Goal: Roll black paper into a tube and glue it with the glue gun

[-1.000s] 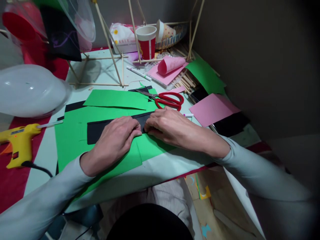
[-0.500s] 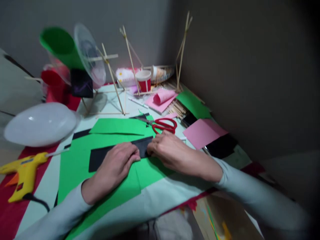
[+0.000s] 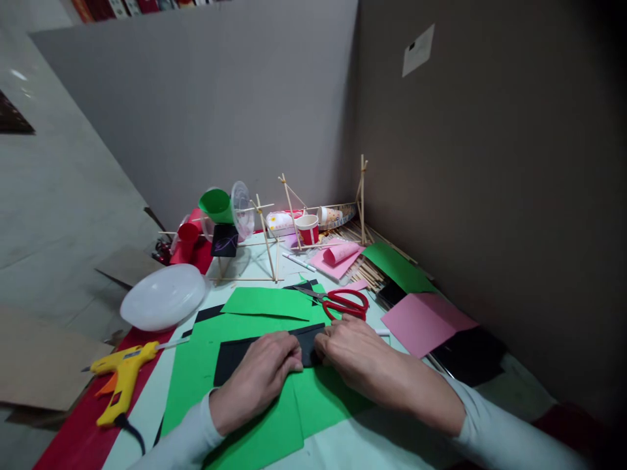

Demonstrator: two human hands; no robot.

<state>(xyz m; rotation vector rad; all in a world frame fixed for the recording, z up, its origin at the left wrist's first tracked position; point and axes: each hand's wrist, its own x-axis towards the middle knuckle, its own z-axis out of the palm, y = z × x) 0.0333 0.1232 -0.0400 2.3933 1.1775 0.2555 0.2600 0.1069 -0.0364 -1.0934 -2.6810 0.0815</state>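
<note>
Two hands rest on one strip of black paper [image 3: 267, 350], which lies flat on a green sheet [image 3: 255, 398] near the front of the table [image 3: 343, 450]. The left hand [image 3: 257, 378] lies palm down with its fingers curled onto the strip's near edge; the right hand [image 3: 355, 356] presses its bent fingertips on the strip's right end; neither closes around anything. The strip appears light, thin and limp, likely to crease where pressed and to slide on the smooth green sheet under sideways push. It looks easy to tear or crumple under a hard pinch. The best hold, by judgement, is a light pinch at a free edge or corner, the left end being uncovered. Red scissors [image 3: 345, 303] lie just beyond the right hand, apart from it. A yellow glue gun [image 3: 122, 375] lies well off to the left.
</note>
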